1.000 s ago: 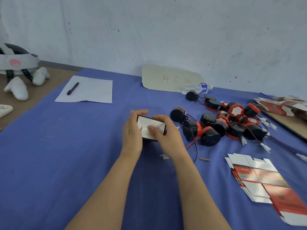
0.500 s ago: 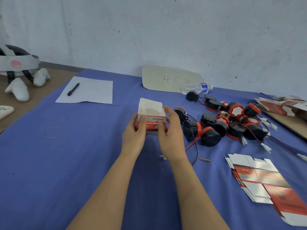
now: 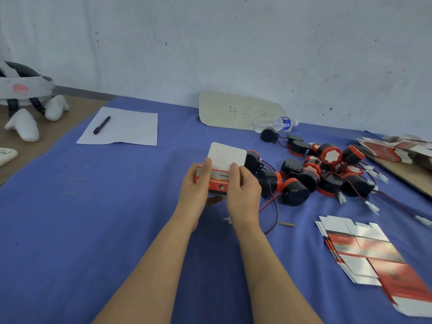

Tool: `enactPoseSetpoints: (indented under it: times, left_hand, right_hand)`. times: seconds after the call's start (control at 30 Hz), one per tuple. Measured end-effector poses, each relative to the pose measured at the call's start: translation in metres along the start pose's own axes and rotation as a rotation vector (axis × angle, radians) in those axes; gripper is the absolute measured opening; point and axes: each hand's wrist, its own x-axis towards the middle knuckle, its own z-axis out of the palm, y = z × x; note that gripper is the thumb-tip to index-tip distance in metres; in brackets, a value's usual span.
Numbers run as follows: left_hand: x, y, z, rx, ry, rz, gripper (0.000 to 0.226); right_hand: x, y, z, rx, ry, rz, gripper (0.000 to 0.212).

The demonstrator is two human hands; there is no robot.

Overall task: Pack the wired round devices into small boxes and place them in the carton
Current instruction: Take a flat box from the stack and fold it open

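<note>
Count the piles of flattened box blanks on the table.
2. One pile of blanks lies on the blue cloth at near right; the other pile sits on a brown board at far right, cut off by the frame, so more may be hidden.

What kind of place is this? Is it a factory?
Probably a small packing workbench, perhaps in a workshop. A heap of wired round devices lies on the blue cloth, flat unfolded boxes wait in a stack, and the left hand and right hand hold a small box.
</note>
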Motion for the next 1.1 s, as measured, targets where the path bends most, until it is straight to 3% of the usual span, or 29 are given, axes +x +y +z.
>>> enactPoseSetpoints:
  times: [0.1,0.17,0.27,0.33,0.47,0.57,0.7,0.77,0.9,1.03,1.1]
  left_hand:
    - [0.004,0.0,-0.008,0.052,0.071,0.07,0.022]
    - [0.007,-0.001,-0.011,0.21,0.085,0.151,0.016]
    - [0.007,-0.003,-0.013,0.421,0.016,0.308,0.011]
    - [0.004,-0.004,-0.011,0.457,-0.062,0.32,0.013]
    - [0.001,0.001,-0.006,0.404,-0.106,0.28,0.041]
    - [0.002,0.005,-0.004,0.184,-0.031,0.217,0.073]
    - [0.005,0.001,-0.004,0.155,0.173,0.175,0.042]
    - [0.008,0.001,-0.007,0.052,0.312,0.157,0.043]
    - [0.012,0.007,-0.014,-0.144,0.35,0.045,0.04]
    - [0.011,0.008,-0.015,-0.114,0.289,-0.022,0.042]
    - [0.011,0.009,-0.017,-0.12,0.263,-0.064,0.046]
  right_hand:
    - [0.004,0.0,0.0,-0.064,-0.071,-0.004,0.02]
    - [0.008,-0.001,-0.006,-0.063,-0.171,0.027,0.013]
    - [0.012,0.003,-0.014,-0.064,-0.254,-0.029,0.04]
    - [0.014,0.003,-0.015,-0.031,-0.27,-0.057,0.053]
    - [0.018,0.008,-0.018,-0.071,-0.082,-0.02,0.061]
    - [0.015,0.009,-0.015,-0.158,-0.014,0.037,0.064]
    - [0.013,0.012,-0.012,-0.225,-0.034,-0.002,0.04]
    - [0.009,0.009,-0.007,-0.259,-0.066,-0.063,0.025]
    - [0.004,0.003,0.002,-0.164,-0.145,-0.051,0.035]
    - [0.008,0.001,-0.001,-0.051,-0.277,0.012,0.02]
    - [0.005,0.0,-0.001,-0.041,-0.311,0.006,0.049]
